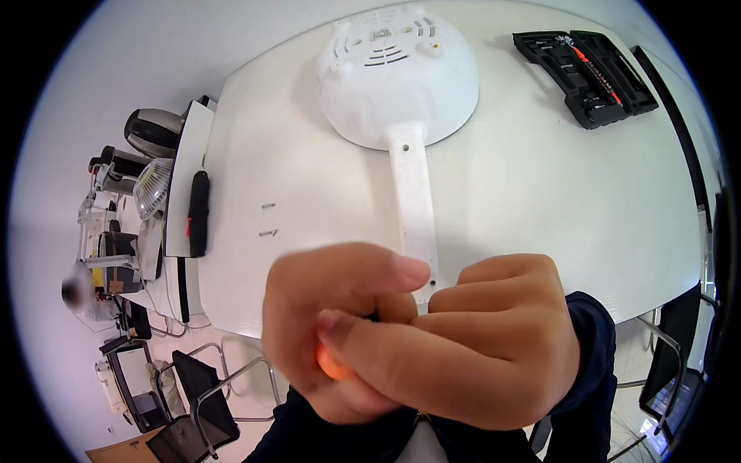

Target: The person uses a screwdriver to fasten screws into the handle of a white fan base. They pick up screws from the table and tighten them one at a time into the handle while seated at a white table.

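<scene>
My left hand [309, 328] and my right hand [494, 339] are close together in front of me, over the near edge of the table. The left hand's fingers are curled around a small orange piece [332, 363], mostly hidden; its kind does not show. My right hand is closed, its thumb reaching across to the left hand beside the orange piece. Whatever sits within the right fingers is hidden. Beyond the hands lies a white rounded housing [394, 96] with vent slots and feet facing up. Its long flat arm [414, 193], with screw holes, points toward me.
Two small screws [268, 232] lie left of the arm. A black power screwdriver [199, 212] rests by the left table edge. At far right is an open black tool case [587, 81] with an orange-handled tool. Chairs [197, 386] and a side table with appliances [154, 133] stand around.
</scene>
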